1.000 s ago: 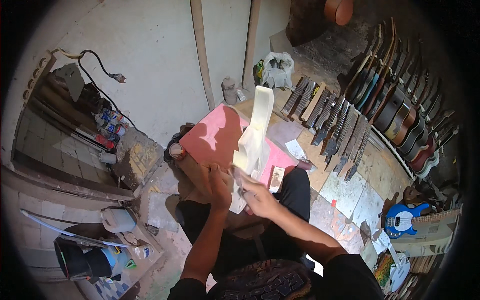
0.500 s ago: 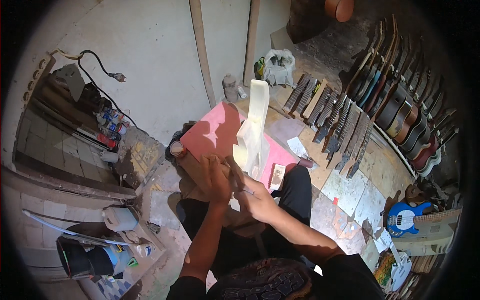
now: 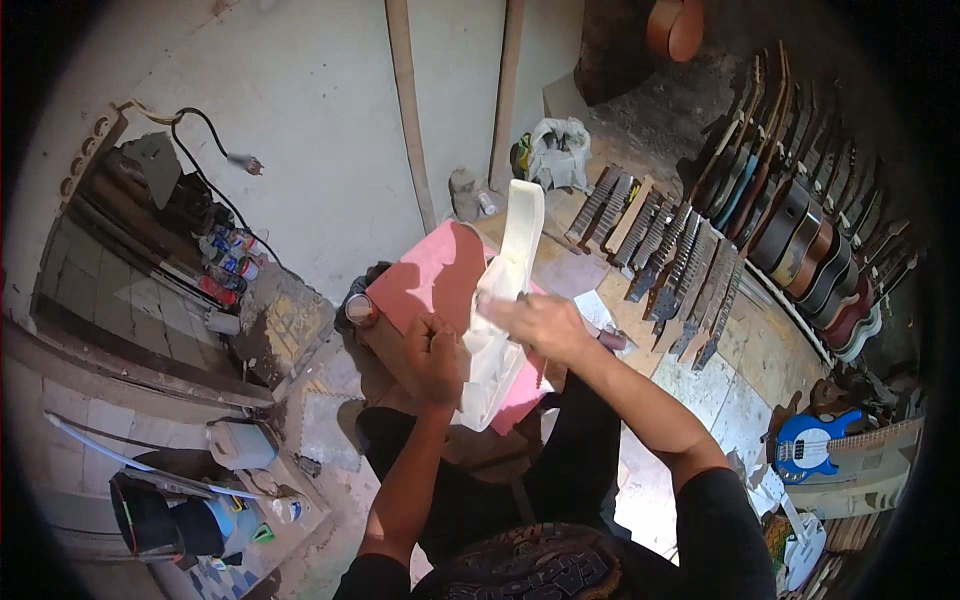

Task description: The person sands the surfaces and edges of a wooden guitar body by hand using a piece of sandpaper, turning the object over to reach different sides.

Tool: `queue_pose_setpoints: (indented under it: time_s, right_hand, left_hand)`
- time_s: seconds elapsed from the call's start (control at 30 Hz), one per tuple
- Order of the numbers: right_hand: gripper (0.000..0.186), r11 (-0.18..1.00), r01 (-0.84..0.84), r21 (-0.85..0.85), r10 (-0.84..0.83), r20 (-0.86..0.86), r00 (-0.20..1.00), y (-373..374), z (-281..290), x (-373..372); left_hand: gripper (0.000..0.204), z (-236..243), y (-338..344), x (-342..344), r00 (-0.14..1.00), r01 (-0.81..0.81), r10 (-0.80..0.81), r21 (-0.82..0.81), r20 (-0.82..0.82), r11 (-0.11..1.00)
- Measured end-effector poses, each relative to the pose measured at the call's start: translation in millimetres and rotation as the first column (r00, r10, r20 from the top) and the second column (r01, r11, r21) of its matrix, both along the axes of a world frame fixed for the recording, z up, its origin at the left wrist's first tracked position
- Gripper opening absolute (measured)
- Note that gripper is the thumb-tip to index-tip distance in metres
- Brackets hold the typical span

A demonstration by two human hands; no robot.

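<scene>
A long cream-white carved piece stands out over a pink mat on a board in front of me. My left hand is closed beside the lower left of the piece; what its curled fingers hold, if anything, is hidden. My right hand lies across the middle of the piece, its fingertips smeared by motion, so I cannot tell what they grip. A small round container sits at the board’s left corner, and a dark reddish cylinder lies to the right of the mat.
Rows of guitar necks lie on the floor at right, beside racked guitars and a blue bass. Two poles lean on the wall. A power strip, jerrycan and black bucket are at left.
My hands were close together at the lower part of the piece; my right hand has since moved up and forward across its middle, apart from my left. The whole view has shifted slightly.
</scene>
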State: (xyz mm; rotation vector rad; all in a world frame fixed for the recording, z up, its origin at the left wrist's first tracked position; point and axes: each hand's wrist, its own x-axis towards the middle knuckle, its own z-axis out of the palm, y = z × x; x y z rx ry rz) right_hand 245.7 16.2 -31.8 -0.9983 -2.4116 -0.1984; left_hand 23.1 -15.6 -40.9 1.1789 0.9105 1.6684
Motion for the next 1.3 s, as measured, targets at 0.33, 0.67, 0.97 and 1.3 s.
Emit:
queue_pose_setpoints:
  time_s: [0.33,0.67,0.97,1.3]
  right_hand:
    - [0.045,0.922,0.006,-0.386,-0.183,-0.425,0.887,23.8,62.8,-25.7]
    - [0.040,0.923,0.164,-0.349,-0.337,-0.520,0.785,37.6,33.4,-35.4]
    - [0.039,0.920,0.100,-0.378,-0.323,-0.591,0.739,49.5,29.1,-33.0]
    - [0.042,0.857,-0.122,-0.500,-0.286,-0.660,0.694,76.7,-1.1,0.5]
  left_hand:
    - [0.042,-28.3,6.7,10.4,0.898,-0.305,0.359,0.230,-0.255,0.924]
    - [0.085,-17.7,1.5,48.1,0.742,-0.538,0.488,0.025,-0.460,0.842]
    - [0.051,-1.6,11.1,0.9,0.809,-0.261,0.187,-0.055,-0.558,0.964]
    - [0.043,7.2,19.5,-18.9,0.944,0.243,-0.260,-0.106,-0.201,0.964]
